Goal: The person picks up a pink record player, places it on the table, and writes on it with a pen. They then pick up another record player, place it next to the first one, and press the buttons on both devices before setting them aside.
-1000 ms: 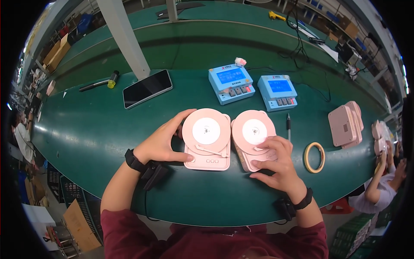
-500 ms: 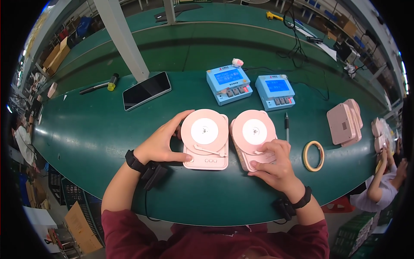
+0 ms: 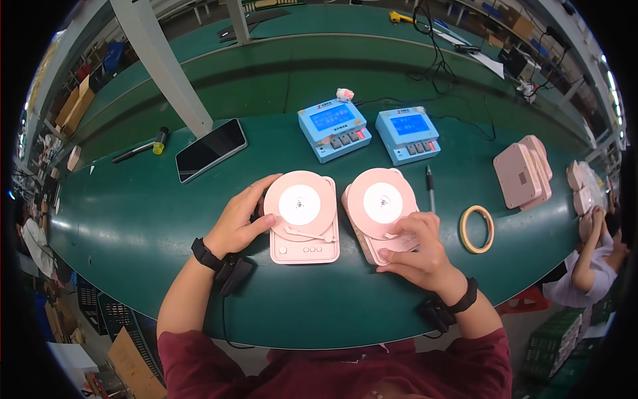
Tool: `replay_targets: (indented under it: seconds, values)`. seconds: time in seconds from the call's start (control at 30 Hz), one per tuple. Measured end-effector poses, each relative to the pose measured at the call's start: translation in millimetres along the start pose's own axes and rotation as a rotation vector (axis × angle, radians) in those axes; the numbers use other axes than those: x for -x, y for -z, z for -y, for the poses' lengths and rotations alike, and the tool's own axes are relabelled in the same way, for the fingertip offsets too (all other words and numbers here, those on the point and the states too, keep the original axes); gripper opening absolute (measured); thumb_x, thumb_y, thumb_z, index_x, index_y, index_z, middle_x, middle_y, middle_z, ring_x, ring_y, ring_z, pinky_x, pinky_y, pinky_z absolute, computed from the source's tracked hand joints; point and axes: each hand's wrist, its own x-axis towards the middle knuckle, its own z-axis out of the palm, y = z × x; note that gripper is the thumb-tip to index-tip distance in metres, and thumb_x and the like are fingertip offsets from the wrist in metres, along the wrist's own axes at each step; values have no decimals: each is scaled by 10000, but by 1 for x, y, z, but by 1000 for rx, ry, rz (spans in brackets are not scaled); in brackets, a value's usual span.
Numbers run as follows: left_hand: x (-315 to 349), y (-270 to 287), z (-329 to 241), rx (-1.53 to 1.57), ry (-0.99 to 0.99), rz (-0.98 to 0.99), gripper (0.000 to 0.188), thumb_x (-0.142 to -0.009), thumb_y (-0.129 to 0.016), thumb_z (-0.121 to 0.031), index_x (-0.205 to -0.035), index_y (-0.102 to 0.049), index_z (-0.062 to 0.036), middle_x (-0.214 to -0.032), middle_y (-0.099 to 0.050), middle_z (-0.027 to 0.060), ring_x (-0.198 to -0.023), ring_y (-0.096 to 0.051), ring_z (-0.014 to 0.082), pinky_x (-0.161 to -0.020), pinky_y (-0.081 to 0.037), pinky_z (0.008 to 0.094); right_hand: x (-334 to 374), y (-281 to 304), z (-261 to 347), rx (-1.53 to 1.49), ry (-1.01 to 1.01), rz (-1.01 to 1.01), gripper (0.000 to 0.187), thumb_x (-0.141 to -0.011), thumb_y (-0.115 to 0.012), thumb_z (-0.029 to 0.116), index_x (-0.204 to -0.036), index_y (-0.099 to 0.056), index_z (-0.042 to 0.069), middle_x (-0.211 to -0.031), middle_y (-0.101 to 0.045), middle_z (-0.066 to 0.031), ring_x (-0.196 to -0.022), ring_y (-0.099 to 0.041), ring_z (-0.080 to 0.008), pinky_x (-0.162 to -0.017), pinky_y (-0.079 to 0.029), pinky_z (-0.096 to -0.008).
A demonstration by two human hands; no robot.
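Observation:
Two pink toy record players lie side by side in front of me, each with a white-centred disc and a small tonearm. My left hand (image 3: 234, 223) curves around the left side of the left record player (image 3: 325, 252), its thumb on the disc's edge and the fingertips at its upper left, partly hidden. Slightly turned, the right record player (image 3: 366, 233) sits a little apart from it. My right hand (image 3: 423, 251) grips its lower right corner, thumb on the front panel and a finger close to the tonearm's end.
Two blue testers (image 3: 332, 130) with lit screens stand behind the players. A phone (image 3: 211, 151) and a screwdriver (image 3: 141, 148) lie left. Rightward are a pen (image 3: 430, 188), a tape roll (image 3: 463, 229), and more pink players (image 3: 515, 176). Another person's hands (image 3: 590, 229) show far right.
My left thumb has moved from the knob at the left player's lower corner up to its disc edge. My right hand stays on the right player. The view has shifted slightly.

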Motion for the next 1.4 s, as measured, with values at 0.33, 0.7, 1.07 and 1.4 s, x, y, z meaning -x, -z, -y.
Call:
replay_targets:
  seconds: [0.33, 0.7, 1.07, 1.4]
  values:
    - [-8, -3, -1, 147, 40, 23, 671, -836, -618, -321, -1379, -442, 30, -1285, -560, 186, -1186, -560, 256, -986, -433, 336, 9, 4, -18, -491, -280, -253, 315, -591, -895, 113, -874, -770, 56, -1119, -558, -125, -1045, -542, -267, -912, -434, -397]
    - [-6, -6, -5, 174, 71, 2, 676, -857, -584, -326, -1396, -416, 45, -1309, -545, 175, -1217, -531, 248, -1032, -399, 349, 16, 35, -38, -733, -381, -472, 275, -634, -863, 25, -884, -753, 2, -1162, -520, -123, -1089, -522, -230, -962, -412, -385]
    - [-6, -6, -10, 113, 73, -6, 675, -873, -560, -367, -1385, -426, 50, -1316, -543, 187, -1232, -523, 268, -1049, -383, 359, 45, 85, -105, -327, -427, -733, 185, -751, -735, -71, -928, -738, -16, -1147, -570, -92, -1089, -512, -195, -961, -400, -326]
    - [-5, -6, -6, 4, 72, 8, 681, -942, -462, -464, -1378, -424, 58, -1360, -508, 185, -1273, -477, 266, -1076, -336, 359, 75, 96, -147, -616, -447, -928, 115, -851, -702, -32, -961, -733, -25, -1118, -594, -55, -996, -561, -127, -884, -456, -255]
